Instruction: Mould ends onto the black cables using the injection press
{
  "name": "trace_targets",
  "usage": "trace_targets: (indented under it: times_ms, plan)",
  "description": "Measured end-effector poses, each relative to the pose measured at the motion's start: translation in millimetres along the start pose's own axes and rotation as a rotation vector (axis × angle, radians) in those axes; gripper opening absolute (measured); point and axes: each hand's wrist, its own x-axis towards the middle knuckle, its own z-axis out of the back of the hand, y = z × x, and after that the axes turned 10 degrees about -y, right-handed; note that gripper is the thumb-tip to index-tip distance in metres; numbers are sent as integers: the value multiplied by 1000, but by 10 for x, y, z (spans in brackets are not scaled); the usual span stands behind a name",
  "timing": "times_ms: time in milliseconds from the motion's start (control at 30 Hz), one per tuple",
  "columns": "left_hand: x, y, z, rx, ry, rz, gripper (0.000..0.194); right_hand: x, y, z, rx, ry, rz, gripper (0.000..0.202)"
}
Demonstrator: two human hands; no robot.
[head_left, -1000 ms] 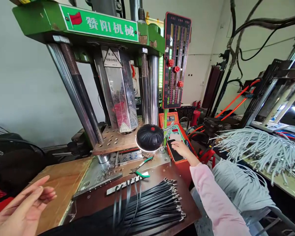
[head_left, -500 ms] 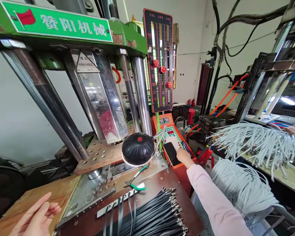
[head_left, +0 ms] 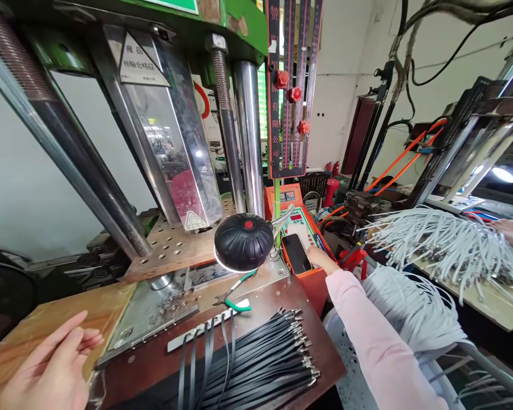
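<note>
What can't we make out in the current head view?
All head view:
- Right hand: its fingertips are hidden behind the hand, so contact with the phone is unclear.
- Green sign: mostly cut off by the top edge.
- Black straps: some run off the bottom edge.
- Co-worker's hand: arm cut off by the right edge.
- Red display: digits too small to read.

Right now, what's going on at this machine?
A person's right hand is at the right edge of a dark phone on the orange control box; I can't tell if it touches the phone. The left hand is near the wooden board, nothing visible in it. Black straps with metal ends lie on the brown table, green-handled pliers beyond them. Another person's hand is by the white straps.
</note>
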Motion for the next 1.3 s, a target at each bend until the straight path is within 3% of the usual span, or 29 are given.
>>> trace_targets:
  times_ms: [267,467,633,767,1067,1200,1300]
  plan:
    - [-11,-15,-37,-136,-49,106,34,-105,-118,-86,397,-61,0,18]
    - [-35,-66,-98,-115,-84,168,34,-155,-125,-98,702,-89,-7,22]
    - [-39,-97,-115,-111,-104,231,30,-229,-219,78,893,-128,9,30]
    - [-67,-90,-111,-118,-61,195,32,-437,-334,278,982,-136,37,33]
    - [-192,-92,-137,-194,294,166,42,-1229,-465,358,1128,15,15,48]
    - [-346,-292,-149,-196,473,196,39,-1744,-362,451,1118,132,38,44]
    - [-546,-538,-142,-124,665,272,40,-2088,-232,515,1067,310,42,41]
